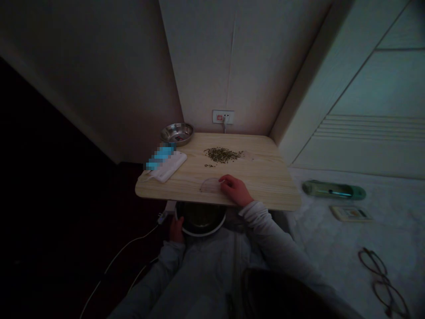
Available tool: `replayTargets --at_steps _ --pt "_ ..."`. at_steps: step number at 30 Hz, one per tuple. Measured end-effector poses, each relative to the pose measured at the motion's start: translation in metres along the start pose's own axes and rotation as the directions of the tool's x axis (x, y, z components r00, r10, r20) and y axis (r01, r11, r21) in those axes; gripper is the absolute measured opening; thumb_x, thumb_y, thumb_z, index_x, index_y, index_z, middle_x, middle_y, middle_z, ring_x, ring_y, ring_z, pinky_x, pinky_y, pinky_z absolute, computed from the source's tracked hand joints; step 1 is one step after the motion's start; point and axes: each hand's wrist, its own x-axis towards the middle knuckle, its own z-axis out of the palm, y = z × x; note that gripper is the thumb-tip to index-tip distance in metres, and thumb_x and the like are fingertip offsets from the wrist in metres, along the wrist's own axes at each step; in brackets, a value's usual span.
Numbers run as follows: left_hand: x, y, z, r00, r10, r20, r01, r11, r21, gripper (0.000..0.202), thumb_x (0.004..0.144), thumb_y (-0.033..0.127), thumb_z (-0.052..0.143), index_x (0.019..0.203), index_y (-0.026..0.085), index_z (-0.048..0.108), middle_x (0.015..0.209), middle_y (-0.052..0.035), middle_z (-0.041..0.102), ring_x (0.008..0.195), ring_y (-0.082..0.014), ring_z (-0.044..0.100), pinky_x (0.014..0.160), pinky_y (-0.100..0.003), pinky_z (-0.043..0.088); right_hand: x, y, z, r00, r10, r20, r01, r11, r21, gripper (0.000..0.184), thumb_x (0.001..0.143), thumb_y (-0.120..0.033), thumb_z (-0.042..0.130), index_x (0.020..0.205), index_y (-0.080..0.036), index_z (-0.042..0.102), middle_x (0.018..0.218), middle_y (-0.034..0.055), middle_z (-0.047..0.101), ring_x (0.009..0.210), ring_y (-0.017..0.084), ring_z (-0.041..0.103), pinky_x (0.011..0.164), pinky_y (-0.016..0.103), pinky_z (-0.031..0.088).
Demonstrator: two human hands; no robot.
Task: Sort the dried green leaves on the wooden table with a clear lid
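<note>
Dim room, near-black at far left, with dark floor [124,212] and a pale cable [111,262] trailing across. Grey wall [202,66] behind, a single socket plate [223,117] low on it, plug inserted, cord dropping toward the worktop [265,179]. Pale wood grain, rounded corners, back edge close to the wall.

Left end of worktop: blue item [161,156], pixelated, beside a long white slab [171,166] set at an angle; shallow steel bowl [181,142] at the back left corner.

Below the front edge: left hand [177,230], grip clamped on the left side of a white-rimmed basin [201,234]. Basin partly under the worktop, interior too dark to read.

Near the front edge, mid-worktop: clear half-round piece [210,186], faint against the grain. Farther back: loose heap of dark-green grains [222,155], small stray cluster just in front, few strays to the right.

Right hand [236,189] at the right end of the clear piece, fingers curled close together; can't tell if pinching or only resting.

Far right: pale grooved panel [372,88], then white bedding [325,248] with green cylinder [334,190], flat phone-like device [351,213], glasses [383,278].
</note>
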Motion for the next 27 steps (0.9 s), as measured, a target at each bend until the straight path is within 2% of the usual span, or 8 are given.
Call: replayTargets --at_steps 4,9,13,19,24,27 --pt "0.002 -0.003 -0.002 1.0 0.019 -0.012 -0.019 0.999 0.038 0.01 0.054 0.012 0.044 0.054 0.017 0.053 0.08 -0.0066 0.056 0.088 -0.0185 0.046 0.079 -0.027 0.032 0.0 0.0 0.0 1.0 -0.009 0.013 0.009 1.0 0.003 0.02 0.065 -0.024 0.039 0.081 -0.018 0.05 0.056 -0.0033 0.051 0.051 0.007 0.043 0.051 0.018 0.03" --pt "0.002 0.0 0.0 1.0 0.006 -0.018 -0.007 0.998 -0.059 0.01 0.055 0.016 0.045 0.058 0.017 0.055 0.074 -0.005 0.058 0.078 -0.0178 0.051 0.073 -0.028 0.038 0.0 -0.001 0.0 0.999 -0.015 0.031 0.015 1.0 -0.015 0.019 0.065 -0.023 0.041 0.081 -0.018 0.051 0.056 -0.0031 0.052 0.051 0.007 0.043 0.05 0.018 0.03" --pt "0.001 0.002 0.001 1.0 0.012 -0.019 -0.013 0.998 -0.06 0.01 0.055 0.016 0.045 0.057 0.017 0.054 0.075 -0.0051 0.058 0.08 -0.0178 0.05 0.073 -0.027 0.037 0.0 -0.002 -0.001 0.998 -0.03 0.046 0.032 0.999 -0.033 0.018 0.064 -0.023 0.042 0.079 -0.018 0.052 0.055 -0.003 0.053 0.051 0.007 0.044 0.051 0.018 0.031" --pt "0.004 -0.006 -0.002 1.0 0.019 -0.006 -0.019 1.0 -0.023 0.018 0.056 0.015 0.046 0.069 0.017 0.057 0.081 -0.0051 0.058 0.084 -0.0181 0.049 0.075 -0.027 0.037 -0.002 -0.004 -0.003 0.989 -0.084 0.124 0.082 0.996 0.016 0.019 0.065 -0.024 0.042 0.08 -0.017 0.052 0.057 -0.0025 0.053 0.05 0.006 0.043 0.05 0.017 0.03" --pt "0.007 -0.009 -0.003 1.0 -0.007 0.029 0.008 0.999 -0.036 0.015 0.055 0.014 0.047 0.066 0.015 0.057 0.083 -0.007 0.057 0.084 -0.0196 0.049 0.075 -0.029 0.036 -0.003 -0.005 -0.003 0.981 -0.119 0.156 0.116 0.993 0.028 0.018 0.063 -0.021 0.044 0.078 -0.016 0.053 0.054 -0.0032 0.05 0.05 0.006 0.042 0.05 0.017 0.03" --pt "0.008 -0.011 -0.002 1.0 0.002 0.018 -0.001 0.999 -0.046 0.016 0.055 0.015 0.047 0.066 0.016 0.058 0.081 -0.0061 0.058 0.083 -0.0195 0.049 0.076 -0.03 0.036 -0.002 -0.004 -0.003 0.986 -0.098 0.135 0.089 0.993 0.071 0.019 0.065 -0.022 0.042 0.08 -0.016 0.051 0.056 -0.0027 0.052 0.051 0.006 0.043 0.052 0.018 0.032"
